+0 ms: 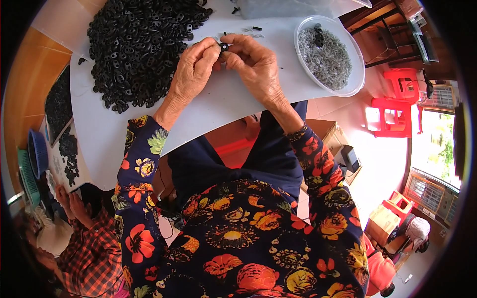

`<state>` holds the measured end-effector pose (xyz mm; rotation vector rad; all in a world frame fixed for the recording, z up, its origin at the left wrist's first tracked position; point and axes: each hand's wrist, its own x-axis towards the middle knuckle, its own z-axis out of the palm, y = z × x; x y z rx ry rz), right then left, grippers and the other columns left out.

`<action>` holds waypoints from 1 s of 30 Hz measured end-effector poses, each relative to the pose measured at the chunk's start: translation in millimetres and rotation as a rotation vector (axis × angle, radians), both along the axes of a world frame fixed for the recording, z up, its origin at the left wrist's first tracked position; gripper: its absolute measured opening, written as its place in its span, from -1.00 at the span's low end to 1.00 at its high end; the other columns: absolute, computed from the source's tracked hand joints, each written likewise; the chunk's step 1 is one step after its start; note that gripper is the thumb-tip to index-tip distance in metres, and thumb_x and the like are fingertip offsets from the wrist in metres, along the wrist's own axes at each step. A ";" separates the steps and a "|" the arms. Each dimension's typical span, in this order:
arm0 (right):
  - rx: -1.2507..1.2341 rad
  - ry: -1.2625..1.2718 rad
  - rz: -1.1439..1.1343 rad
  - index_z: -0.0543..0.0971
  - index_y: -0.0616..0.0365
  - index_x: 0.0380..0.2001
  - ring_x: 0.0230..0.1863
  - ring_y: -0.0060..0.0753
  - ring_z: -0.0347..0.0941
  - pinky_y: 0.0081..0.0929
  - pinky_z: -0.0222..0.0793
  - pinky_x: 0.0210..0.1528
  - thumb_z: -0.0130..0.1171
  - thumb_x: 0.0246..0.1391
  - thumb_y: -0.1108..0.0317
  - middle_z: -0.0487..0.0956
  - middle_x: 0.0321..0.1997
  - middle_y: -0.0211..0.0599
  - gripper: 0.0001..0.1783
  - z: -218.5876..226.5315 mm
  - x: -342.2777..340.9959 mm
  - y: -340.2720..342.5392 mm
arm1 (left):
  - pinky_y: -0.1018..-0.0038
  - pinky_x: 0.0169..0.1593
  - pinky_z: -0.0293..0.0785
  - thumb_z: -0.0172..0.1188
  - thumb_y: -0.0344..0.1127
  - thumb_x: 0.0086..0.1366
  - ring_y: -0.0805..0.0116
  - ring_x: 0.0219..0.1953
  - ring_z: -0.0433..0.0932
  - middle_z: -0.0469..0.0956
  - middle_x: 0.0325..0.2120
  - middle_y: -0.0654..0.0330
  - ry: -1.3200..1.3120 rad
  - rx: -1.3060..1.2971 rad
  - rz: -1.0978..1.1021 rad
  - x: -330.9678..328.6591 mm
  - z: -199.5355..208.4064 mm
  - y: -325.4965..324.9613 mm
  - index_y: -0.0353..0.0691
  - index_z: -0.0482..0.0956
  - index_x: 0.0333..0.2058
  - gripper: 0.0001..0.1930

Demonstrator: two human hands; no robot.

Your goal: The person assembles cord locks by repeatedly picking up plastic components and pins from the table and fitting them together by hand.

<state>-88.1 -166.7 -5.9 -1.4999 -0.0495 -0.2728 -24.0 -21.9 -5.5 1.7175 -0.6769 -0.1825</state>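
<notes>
My left hand [195, 65] and my right hand [257, 65] meet above the table, fingertips pinched together on a small black plastic piece [224, 47] with a pale spot on it. It looks like a cord lock part; the fingers cover most of it. Left of my left hand rises a large heap of black oval two-hole pieces [136, 59]. To the right of my right hand stands a clear round tub [356, 74] filled with small silvery pieces [325, 59] that resemble springs. A few black bits lie on top of them.
On the white table [198, 116], a black cylinder [257, 28] and loose silvery bits lie beyond my hands. A translucent bin [283, 9] stands at the far edge. Red stools [392, 117] are at right. A person in a checked shirt [94, 248] works at lower left, near blue baskets [38, 154].
</notes>
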 end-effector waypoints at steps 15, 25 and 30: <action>-0.377 -0.108 -0.027 0.51 0.22 -0.22 -0.49 -0.55 0.48 -0.56 0.44 -0.36 0.31 -0.16 0.53 0.55 -0.51 -0.35 -0.65 -5.4 12.0 -6.3 | 0.53 -0.44 0.24 -0.09 -0.31 0.27 0.51 -0.55 0.17 0.23 -0.64 0.25 -0.007 -0.031 0.012 1.9 -7.7 -0.8 -0.32 0.35 -0.44 -0.80; -0.475 -0.132 -0.023 0.48 0.26 -0.24 -0.48 -0.50 0.49 -0.54 0.45 -0.35 0.31 -0.16 0.53 0.56 -0.50 -0.29 -0.66 -2.8 9.4 -6.7 | 0.49 -0.45 0.25 -0.12 -0.27 0.31 0.49 -0.55 0.15 0.22 -0.65 0.23 -0.019 0.018 -0.043 3.2 -3.8 0.9 -0.34 0.34 -0.42 -0.77; -0.434 -0.168 -0.017 0.47 0.29 -0.24 -0.44 -0.42 0.54 -0.50 0.47 -0.33 0.27 -0.13 0.54 0.58 -0.44 -0.21 -0.69 -6.4 9.9 -4.8 | 0.47 -0.47 0.24 -0.11 -0.26 0.32 0.48 -0.57 0.14 0.22 -0.66 0.23 -0.029 0.037 -0.040 3.4 -9.9 4.1 -0.34 0.33 -0.42 -0.76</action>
